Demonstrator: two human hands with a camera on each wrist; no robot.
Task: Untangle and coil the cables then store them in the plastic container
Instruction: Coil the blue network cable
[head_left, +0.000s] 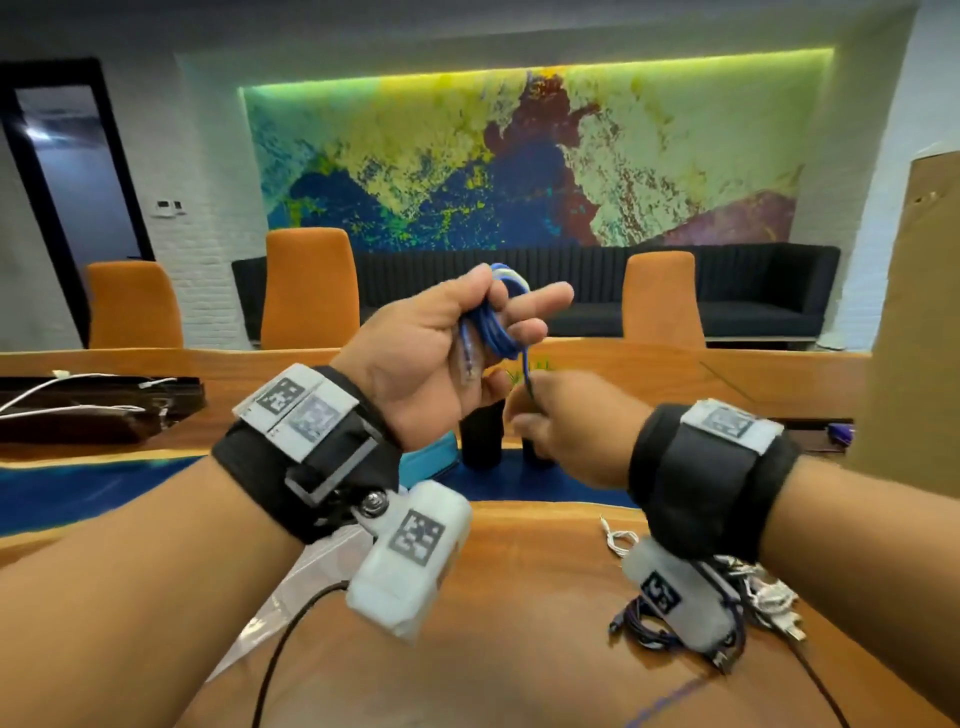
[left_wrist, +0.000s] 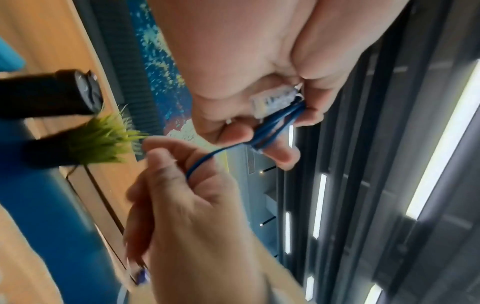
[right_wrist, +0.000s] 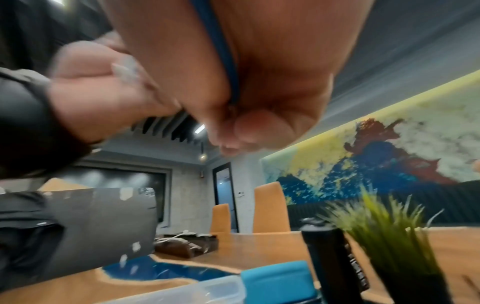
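Wooden table (head_left: 519, 597) in a meeting room stretches below your raised hands. Your left hand (head_left: 441, 348) curls around a coiled blue cable (head_left: 493, 327), its clear plug against your palm. Your right hand (head_left: 566, 426) pinches the cable's loose end just below. More tangled cables (head_left: 753, 592) lie on the table under your right wrist.

Black wrist straps (head_left: 306, 457); white camera pods (head_left: 410, 556) (square-coded tags).
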